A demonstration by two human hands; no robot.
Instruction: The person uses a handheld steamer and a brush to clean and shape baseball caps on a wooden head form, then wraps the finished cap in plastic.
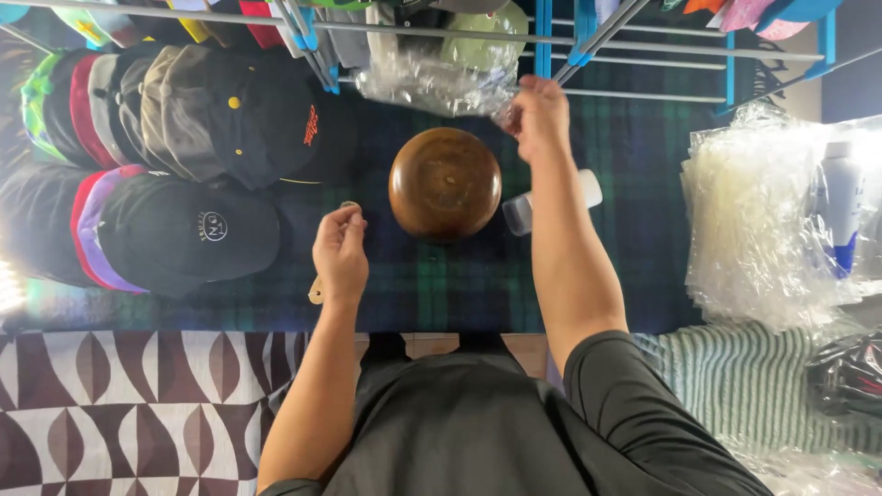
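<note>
My right hand is stretched forward, its fingers pinched on the corner of a clear plastic bag that holds a pale green cap. My left hand hovers nearer to me, fingers closed on a small thin object whose tan tip shows below the palm; what it is I cannot tell. Between the two hands a round brown wooden dome stands on a dark green plaid cloth. A small white bottle lies just right of the dome, partly behind my forearm.
Two rows of stacked caps, mostly black, lie at the left. A pile of clear plastic bags with a white and blue tube sits at the right. A blue and grey metal rack runs along the back. A patterned brown and white rug covers the near left.
</note>
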